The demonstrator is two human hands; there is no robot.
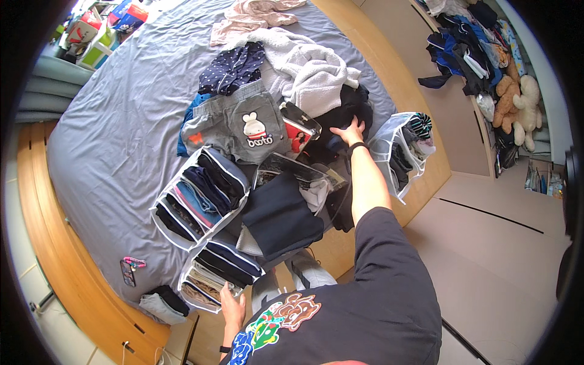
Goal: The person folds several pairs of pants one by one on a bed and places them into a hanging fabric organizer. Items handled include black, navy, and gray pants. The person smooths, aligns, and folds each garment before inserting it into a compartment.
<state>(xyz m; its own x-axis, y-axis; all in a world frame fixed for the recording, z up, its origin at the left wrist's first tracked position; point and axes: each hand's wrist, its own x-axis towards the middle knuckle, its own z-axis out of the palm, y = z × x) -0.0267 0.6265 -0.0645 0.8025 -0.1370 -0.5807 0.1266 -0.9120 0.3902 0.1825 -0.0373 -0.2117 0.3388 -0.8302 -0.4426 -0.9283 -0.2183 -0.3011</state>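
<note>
My right hand (350, 133) reaches out over a heap of black clothing (353, 107), fingers spread and touching the dark cloth. At the near wall of a white-edged fabric storage box (200, 305) is my left hand (233, 306), thumb and a finger apart; whether it grips the rim is unclear. Folded beige and dark garments (223, 269) stand in rows inside that box. A second divided box (157, 216) beyond it holds folded jeans (196, 196) and dark trousers (205, 180). Dark folded cloth (283, 214) lies between my arms.
Grey shorts (232, 121), a polka-dot garment (232, 68) and a white fleecy item (310, 68) are piled on the bed (123, 114). A translucent organizer (388, 150) stands by the right edge. A phone (127, 273) lies left. An open wardrobe compartment holds clothes (474, 54) and plush toys (527, 112).
</note>
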